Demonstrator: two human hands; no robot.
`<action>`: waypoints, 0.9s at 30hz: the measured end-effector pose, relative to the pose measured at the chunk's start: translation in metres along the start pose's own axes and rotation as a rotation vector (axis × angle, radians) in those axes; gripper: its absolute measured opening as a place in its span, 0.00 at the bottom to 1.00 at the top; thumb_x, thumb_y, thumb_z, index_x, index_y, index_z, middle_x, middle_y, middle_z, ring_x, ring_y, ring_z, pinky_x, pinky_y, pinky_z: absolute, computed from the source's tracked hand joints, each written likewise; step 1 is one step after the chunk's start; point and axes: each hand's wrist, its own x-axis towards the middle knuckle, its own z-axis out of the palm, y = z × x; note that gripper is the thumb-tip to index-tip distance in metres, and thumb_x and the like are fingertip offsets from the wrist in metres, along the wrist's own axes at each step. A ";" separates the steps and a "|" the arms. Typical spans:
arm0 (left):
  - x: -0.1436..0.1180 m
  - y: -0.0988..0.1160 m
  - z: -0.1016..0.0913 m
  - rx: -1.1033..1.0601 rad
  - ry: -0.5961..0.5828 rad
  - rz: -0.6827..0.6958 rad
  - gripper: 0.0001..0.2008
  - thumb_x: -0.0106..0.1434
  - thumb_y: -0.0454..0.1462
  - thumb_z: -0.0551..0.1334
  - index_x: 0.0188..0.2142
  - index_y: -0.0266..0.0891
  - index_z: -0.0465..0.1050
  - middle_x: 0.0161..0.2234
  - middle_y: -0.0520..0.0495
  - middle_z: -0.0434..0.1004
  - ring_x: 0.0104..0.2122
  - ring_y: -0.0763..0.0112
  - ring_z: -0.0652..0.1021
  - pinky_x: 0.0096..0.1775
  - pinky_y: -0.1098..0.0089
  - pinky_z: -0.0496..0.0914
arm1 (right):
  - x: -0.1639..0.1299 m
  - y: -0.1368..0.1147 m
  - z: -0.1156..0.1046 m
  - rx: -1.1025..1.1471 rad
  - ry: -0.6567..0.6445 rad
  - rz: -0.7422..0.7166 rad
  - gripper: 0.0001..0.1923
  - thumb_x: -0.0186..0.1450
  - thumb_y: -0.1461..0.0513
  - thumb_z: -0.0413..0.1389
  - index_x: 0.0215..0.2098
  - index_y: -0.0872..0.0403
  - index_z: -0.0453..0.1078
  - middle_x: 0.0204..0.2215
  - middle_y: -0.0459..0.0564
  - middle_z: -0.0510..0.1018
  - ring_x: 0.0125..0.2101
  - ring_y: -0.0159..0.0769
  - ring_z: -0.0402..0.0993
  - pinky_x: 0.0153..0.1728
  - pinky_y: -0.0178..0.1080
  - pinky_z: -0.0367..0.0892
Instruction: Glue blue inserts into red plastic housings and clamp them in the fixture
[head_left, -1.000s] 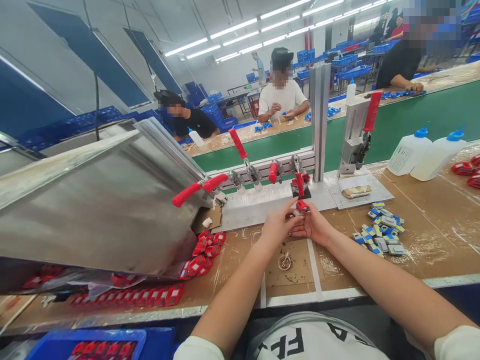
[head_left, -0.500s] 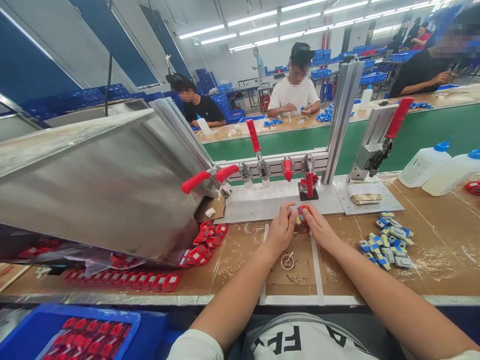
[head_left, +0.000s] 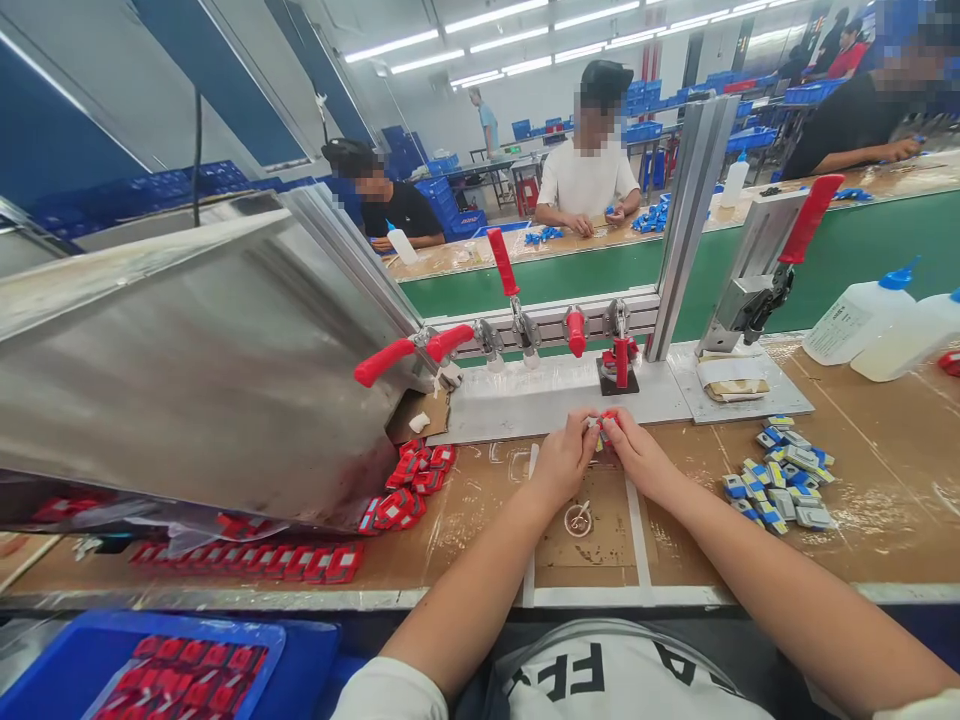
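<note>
I sit at a long workbench (head_left: 885, 500) covered in brown card and shiny tape, both forearms stretched forward so my hands meet just in front of the metal jig plate (head_left: 540, 400). My left hand (head_left: 564, 462) and right hand (head_left: 637, 458) are closed together around one small red part (head_left: 604, 424), pinching it from either side between thumbs and fingertips; only a sliver of red and a pale edge show between them. I hold it low and close to the bench edge of the plate, which I judge keeps it steady and within easy reach of the toggle clamps (head_left: 574, 332) lined up behind it, their red handles standing at different angles. The part seems to lie with its long axis running left to right, from one hand toward the other, its broad face tilted up toward me, though my fingers hide too much to be sure which end leads. To my left, a big slanted steel chute (head_left: 195, 390) ends above a spill of red parts (head_left: 409, 485), with a neat row of them (head_left: 300, 562) along the bench and more in a blue tray (head_left: 45, 680) at the near corner. To my right, apart from my hands, lies a loose heap of blue and grey pieces (head_left: 784, 475), and beyond it two white squeeze bottles (head_left: 855, 320) with blue caps. Across a green conveyor belt (head_left: 862, 245), other people sit working at their own bench.
</note>
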 end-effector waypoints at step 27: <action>0.011 -0.008 -0.012 -0.310 -0.131 -0.081 0.26 0.74 0.48 0.56 0.67 0.45 0.62 0.35 0.50 0.75 0.32 0.69 0.74 0.38 0.69 0.68 | 0.010 -0.001 -0.015 0.152 0.025 -0.078 0.29 0.72 0.45 0.52 0.66 0.47 0.59 0.43 0.50 0.80 0.46 0.43 0.76 0.53 0.48 0.69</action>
